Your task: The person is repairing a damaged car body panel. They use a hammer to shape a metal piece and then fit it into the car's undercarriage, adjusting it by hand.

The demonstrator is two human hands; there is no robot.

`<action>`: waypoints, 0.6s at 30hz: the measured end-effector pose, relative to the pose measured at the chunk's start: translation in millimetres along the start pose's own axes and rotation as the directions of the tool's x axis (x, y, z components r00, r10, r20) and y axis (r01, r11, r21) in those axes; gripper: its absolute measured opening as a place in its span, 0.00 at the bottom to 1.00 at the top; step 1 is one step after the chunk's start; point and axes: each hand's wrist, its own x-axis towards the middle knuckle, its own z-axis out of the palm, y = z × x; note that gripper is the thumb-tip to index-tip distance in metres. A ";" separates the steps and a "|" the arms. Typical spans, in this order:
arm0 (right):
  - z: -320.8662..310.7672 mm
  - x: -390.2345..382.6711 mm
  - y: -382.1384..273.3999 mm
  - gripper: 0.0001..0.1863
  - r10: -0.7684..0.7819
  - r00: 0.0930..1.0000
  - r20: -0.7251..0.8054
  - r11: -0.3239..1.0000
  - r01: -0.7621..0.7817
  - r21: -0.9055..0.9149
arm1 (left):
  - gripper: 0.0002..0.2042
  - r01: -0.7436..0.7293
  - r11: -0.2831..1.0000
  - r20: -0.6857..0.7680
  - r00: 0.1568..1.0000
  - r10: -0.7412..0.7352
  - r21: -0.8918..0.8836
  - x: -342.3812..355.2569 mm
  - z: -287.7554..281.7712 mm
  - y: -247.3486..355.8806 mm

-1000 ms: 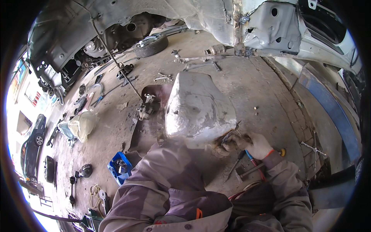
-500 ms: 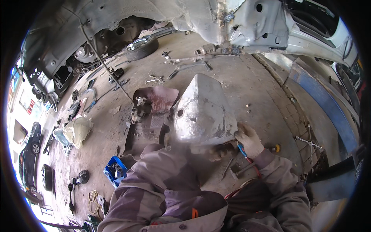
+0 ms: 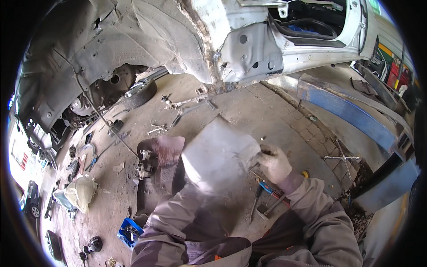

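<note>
A bent, pale grey sheet metal panel (image 3: 218,153), blurred by motion, is held up in front of me above the floor. My right hand (image 3: 275,164), in a light work glove, grips its right edge with the fingers curled round. The left sleeve (image 3: 175,209) reaches to the panel's lower left side, where my left hand is hidden. Below the right hand lie a hammer (image 3: 267,212) and a tool with blue and red handles (image 3: 269,188). A brown, curved metal piece (image 3: 155,178) rests on the floor just left of the panel.
The stripped white car body (image 3: 249,49) overhangs the far side. A wheel (image 3: 140,94) lies beneath it. At left are a blue box of parts (image 3: 130,232) and a plastic bag (image 3: 81,193). A blue beam (image 3: 347,111) and a cross wrench (image 3: 341,157) are at right.
The panel has been turned and tilted, so its face with the round hole no longer shows. My right hand still holds its edge. The view has shifted, showing more of the car body.
</note>
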 end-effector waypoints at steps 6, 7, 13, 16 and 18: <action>-11.1 12.7 -43.5 0.10 -0.313 0.916 -0.251 0.942 0.334 0.042 | 0.34 -0.470 0.804 0.529 0.815 0.236 0.365 -10.8 30.9 22.7; -11.3 17.7 -51.7 0.10 -0.356 0.896 -0.266 0.928 0.373 0.014 | 0.33 -0.487 0.771 0.542 0.810 0.223 0.411 -10.0 39.1 23.4; -3.8 68.8 -104.7 0.10 -0.603 0.733 -0.315 0.794 0.587 -0.156 | 0.10 -0.629 0.237 0.295 0.621 0.726 0.740 15.0 135.5 30.5; -2.3 93.9 -116.3 0.08 -0.682 0.624 -0.381 0.709 0.692 -0.135 | 0.12 -0.622 0.095 0.302 0.500 0.812 0.777 48.7 157.6 59.7; -16.1 117.3 -114.2 0.10 -0.655 0.646 -0.392 0.721 0.690 -0.068 | 0.12 -0.649 0.119 0.257 0.453 0.853 0.751 60.2 170.9 64.3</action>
